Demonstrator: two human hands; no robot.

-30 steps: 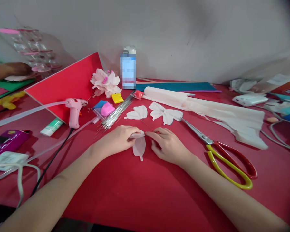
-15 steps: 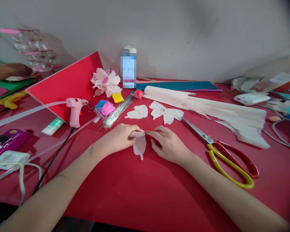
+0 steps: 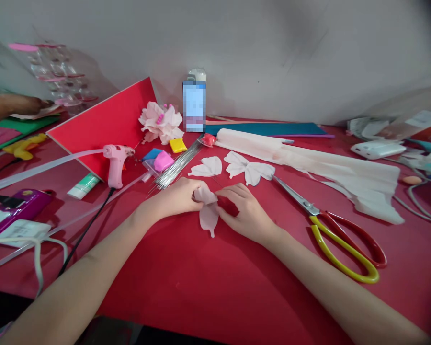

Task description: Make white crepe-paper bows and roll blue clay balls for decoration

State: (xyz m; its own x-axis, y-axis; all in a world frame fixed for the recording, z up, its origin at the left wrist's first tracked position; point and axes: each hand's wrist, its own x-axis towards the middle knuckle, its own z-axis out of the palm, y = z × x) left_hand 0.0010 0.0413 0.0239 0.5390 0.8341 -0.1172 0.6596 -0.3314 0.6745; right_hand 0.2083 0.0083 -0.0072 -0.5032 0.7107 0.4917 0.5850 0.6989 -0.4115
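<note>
My left hand [image 3: 187, 195] pinches a pale pink crepe-paper petal [image 3: 205, 194] between thumb and fingers over the table's middle. Under it hangs or lies a second petal [image 3: 209, 219], its narrow tip toward me. On the other side, my right hand [image 3: 242, 211] has its fingertips curled in at the petals' right edge, thumb and forefinger touching the paper. Just beyond the hands rest a cut petal pair [image 3: 206, 167] and a larger group of petals [image 3: 249, 168], with a thin wire [image 3: 217, 181] partly visible near my right fingers.
Large scissors [image 3: 330, 235] lie at right, below a crepe-paper roll [image 3: 309, 160]. Wires [image 3: 179, 165], clay packets [image 3: 163, 161], a pink glue gun [image 3: 115, 165] and a finished paper flower [image 3: 160, 122] stand left of a phone [image 3: 194, 106]. Another person's hand [image 3: 25, 103] is at far left.
The upper petal has turned up between my hands, showing more of its surface. My right thumb has come in against the paper. The whole view has shifted slightly.
</note>
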